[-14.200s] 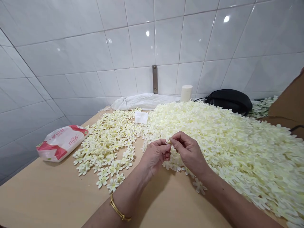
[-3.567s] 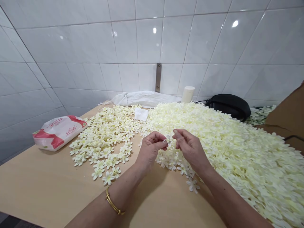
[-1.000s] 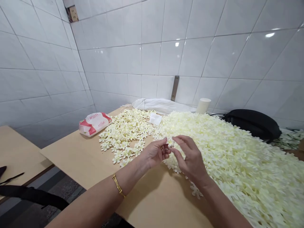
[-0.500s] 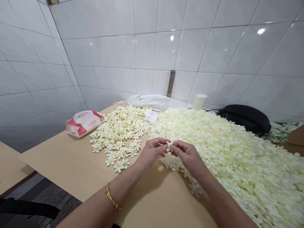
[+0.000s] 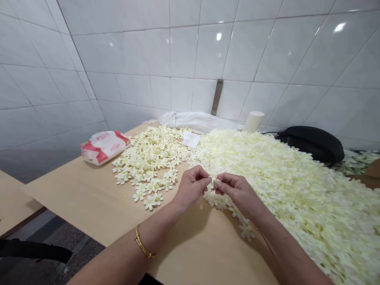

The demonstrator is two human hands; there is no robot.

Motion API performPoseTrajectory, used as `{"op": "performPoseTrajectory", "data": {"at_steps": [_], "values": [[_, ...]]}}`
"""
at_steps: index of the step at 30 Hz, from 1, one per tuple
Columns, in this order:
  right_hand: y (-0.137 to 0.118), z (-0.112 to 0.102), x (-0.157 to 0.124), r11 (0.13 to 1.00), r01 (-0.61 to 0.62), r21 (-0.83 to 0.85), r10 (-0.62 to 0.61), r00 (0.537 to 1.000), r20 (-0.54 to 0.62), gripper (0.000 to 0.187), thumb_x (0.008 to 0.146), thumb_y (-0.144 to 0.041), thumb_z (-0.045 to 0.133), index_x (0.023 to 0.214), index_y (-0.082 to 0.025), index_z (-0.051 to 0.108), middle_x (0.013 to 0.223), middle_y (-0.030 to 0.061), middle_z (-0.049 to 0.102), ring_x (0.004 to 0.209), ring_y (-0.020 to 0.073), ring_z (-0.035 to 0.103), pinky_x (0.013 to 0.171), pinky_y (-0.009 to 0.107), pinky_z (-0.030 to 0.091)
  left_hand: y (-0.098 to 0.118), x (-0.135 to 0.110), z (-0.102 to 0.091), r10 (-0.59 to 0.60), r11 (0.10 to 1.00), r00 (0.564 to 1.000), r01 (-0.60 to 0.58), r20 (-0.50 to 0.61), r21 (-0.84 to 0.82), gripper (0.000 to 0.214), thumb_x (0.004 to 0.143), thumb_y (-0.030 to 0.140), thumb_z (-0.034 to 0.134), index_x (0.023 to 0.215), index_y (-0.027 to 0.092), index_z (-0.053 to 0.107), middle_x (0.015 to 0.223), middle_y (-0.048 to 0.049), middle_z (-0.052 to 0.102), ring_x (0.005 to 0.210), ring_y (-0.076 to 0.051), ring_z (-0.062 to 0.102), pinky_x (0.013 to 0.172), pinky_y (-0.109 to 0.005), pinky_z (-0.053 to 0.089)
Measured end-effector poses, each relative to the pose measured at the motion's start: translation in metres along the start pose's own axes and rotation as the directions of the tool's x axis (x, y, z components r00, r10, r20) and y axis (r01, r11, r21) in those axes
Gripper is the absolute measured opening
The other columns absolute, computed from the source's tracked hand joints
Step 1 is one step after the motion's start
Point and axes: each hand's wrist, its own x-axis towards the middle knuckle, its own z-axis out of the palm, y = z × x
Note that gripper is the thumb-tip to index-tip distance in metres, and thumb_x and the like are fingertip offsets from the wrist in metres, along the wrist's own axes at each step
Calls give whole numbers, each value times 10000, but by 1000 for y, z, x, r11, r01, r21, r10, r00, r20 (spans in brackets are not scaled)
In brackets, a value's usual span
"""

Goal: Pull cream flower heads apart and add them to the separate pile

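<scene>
Presumably, flower: light, soft, creasable; best held at centre.
Left hand: pinched on it.
Right hand: likewise, just beside.

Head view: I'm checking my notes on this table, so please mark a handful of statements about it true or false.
1. The left hand and right hand are close together, fingers pinched. True.
2. The red-and-white packet lies on the tabletop, left of the smaller flower pile. True.
3. The left hand holds the red-and-white packet. False: the packet lies apart from it.
4. The white cylinder stands behind the larger flower pile. True.
5. The larger flower pile is left of the smaller one. False: it is on the right.
</scene>
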Motion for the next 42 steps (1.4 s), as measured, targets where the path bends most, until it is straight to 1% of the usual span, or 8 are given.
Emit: {"op": "performPoseTrajectory", "data": {"at_steps": [6, 9, 14, 20, 25, 28, 37, 42], "values": [[-6, 25, -9, 845, 82, -528, -268, 920, -287, 179, 751, -192, 411, 671, -166, 569, 553, 10, 550, 482, 119, 449, 474, 241, 328, -3, -13, 15, 305, 931, 945, -270, -119, 244, 140, 724, 166, 480, 584, 164, 479, 533, 42, 427, 500, -71, 375, 492, -207, 320], [-4, 32, -12, 750, 97, -654, -413, 842, -348, 199, 752, -167, 384, 703, -159, 576, 595, 34, 584, 514, 136, 491, 498, 248, 345, -2, -14, 21, 208, 974, 969, -192, -132, 122, 66, 725, 197, 495, 665, 169, 500, 573, 39, 455, 508, -75, 413, 487, -206, 349], [4, 26, -10, 823, 155, -546, -415, 821, -392, 102, 762, -173, 456, 744, -170, 556, 594, -1, 595, 500, 117, 507, 481, 219, 370, 3, -6, 18, -12, 997, 996, 5, -86, -81, 128, 663, 182, 547, 785, 150, 565, 538, 55, 456, 447, -64, 412, 443, -194, 361], [6, 21, -9, 722, 337, -604, -579, 773, -259, 136, 784, -100, 454, 753, -175, 564, 643, 2, 585, 589, 123, 537, 560, 229, 420, 4, -4, 8, 28, 998, 1000, -28, -1, -57, 64, 672, 166, 536, 699, 134, 584, 596, 15, 542, 502, -75, 490, 501, -201, 410], [7, 21, -8, 293, 521, -802, -817, 572, 74, 222, 765, 2, 409, 837, -134, 568, 726, 90, 593, 704, 189, 520, 616, 308, 443, 1, -8, 12, 44, 988, 997, -53, -66, -142, 52, 692, 181, 534, 653, 155, 512, 496, 48, 490, 448, -74, 461, 467, -204, 407], [7, 20, -8, 153, 535, -831, -839, 514, 177, 246, 757, 18, 423, 916, -111, 560, 756, 116, 600, 713, 202, 512, 618, 334, 449, -1, -8, 12, -22, 962, 999, 12, -36, -272, 118, 692, 228, 572, 646, 159, 488, 460, 54, 498, 406, -71, 459, 448, -204, 405], [8, 8, -6, 190, 524, -831, -855, 504, 123, 300, 753, 31, 412, 950, -138, 562, 809, 115, 599, 740, 203, 516, 636, 345, 468, 8, -1, 6, -190, 783, 970, 241, 149, -574, 207, 580, 184, 701, 722, 113, 568, 559, -10, 614, 486, -89, 562, 501, -202, 458], [7, 10, -6, 321, 539, -779, -819, 571, 57, 252, 763, -9, 453, 940, -136, 580, 850, 114, 611, 790, 200, 536, 680, 349, 478, 8, -1, 3, -144, 835, 987, 159, 70, -527, 191, 575, 165, 708, 704, 104, 582, 556, -7, 610, 489, -83, 557, 511, -202, 459]]}}
